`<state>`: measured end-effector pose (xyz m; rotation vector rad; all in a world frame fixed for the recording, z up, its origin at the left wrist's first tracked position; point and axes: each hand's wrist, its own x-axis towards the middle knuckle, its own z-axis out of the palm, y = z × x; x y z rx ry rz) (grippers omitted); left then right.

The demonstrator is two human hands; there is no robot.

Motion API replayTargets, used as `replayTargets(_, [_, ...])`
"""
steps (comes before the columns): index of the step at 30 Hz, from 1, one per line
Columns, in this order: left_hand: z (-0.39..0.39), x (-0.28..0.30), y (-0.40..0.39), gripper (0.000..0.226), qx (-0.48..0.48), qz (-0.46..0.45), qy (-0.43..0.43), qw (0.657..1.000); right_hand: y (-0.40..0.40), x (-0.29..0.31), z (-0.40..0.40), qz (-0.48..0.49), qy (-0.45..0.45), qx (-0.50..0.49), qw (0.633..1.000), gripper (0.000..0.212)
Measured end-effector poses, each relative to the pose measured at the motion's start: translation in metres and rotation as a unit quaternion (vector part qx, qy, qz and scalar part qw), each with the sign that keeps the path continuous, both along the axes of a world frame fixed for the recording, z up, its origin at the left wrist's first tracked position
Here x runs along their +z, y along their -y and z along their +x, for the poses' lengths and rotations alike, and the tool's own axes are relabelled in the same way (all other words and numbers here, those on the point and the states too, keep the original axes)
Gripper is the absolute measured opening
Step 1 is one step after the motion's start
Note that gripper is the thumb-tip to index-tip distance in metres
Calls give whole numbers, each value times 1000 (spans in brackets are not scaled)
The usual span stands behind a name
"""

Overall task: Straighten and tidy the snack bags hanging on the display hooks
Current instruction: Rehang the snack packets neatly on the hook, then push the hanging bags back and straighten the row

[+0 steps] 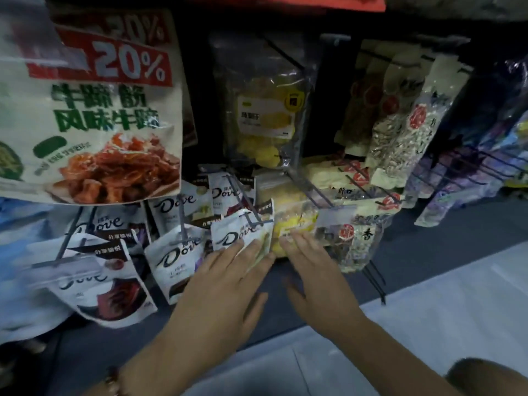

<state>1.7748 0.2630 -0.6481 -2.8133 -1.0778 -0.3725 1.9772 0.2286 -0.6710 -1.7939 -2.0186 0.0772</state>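
Note:
Several white Dove bags hang on low wire hooks at the centre left. My left hand [225,281] lies flat with straight fingers against the lower edge of the front Dove bag [240,232]. My right hand [311,270] reaches beside it, its straight fingertips touching the yellow snack bag [288,224] on the neighbouring hook. Neither hand curls round a bag. To the right of the yellow bag hangs a clear bag of seeds [354,241].
A large beef-snack bag [91,118] with a 20% banner hangs close at the upper left. A clear bag of yellow dried fruit [263,110] hangs above centre. Sunflower-seed bags [400,130] and bare wire hooks [468,164] fill the right. Pale floor [428,324] lies below.

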Motion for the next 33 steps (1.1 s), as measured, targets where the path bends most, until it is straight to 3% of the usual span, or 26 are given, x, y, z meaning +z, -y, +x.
replayTargets(4, [3, -30, 2, 63, 38, -42, -78, 995, 10, -29, 11, -125, 55, -43, 990, 76])
replayTargets(8, [26, -36, -4, 70, 55, -62, -97, 992, 8, -41, 15, -170, 54, -63, 982, 79])
replayTargets(16, [70, -41, -19, 72, 42, -89, -19, 995, -18, -41, 46, -148, -33, -134, 979, 81])
replayTargets(20, [87, -39, -26, 71, 50, -93, -22, 994, -27, -42, 62, -123, -59, -156, 978, 81])
replayTargets(22, [95, -37, -28, 72, 56, -96, -3, 994, -34, -42, 74, -95, -78, -174, 977, 75])
replayTargets(27, [119, -30, -45, 76, 75, -75, 68, 992, -64, -33, 105, 4, -116, -213, 970, 34])
replayTargets(28, [123, -28, -51, 77, 82, -76, 77, 991, -69, -33, 108, 15, -114, -204, 972, 35])
replayTargets(33, [136, -23, -73, 80, 122, -104, 120, 980, -93, -38, 110, 41, -131, -174, 975, 79])
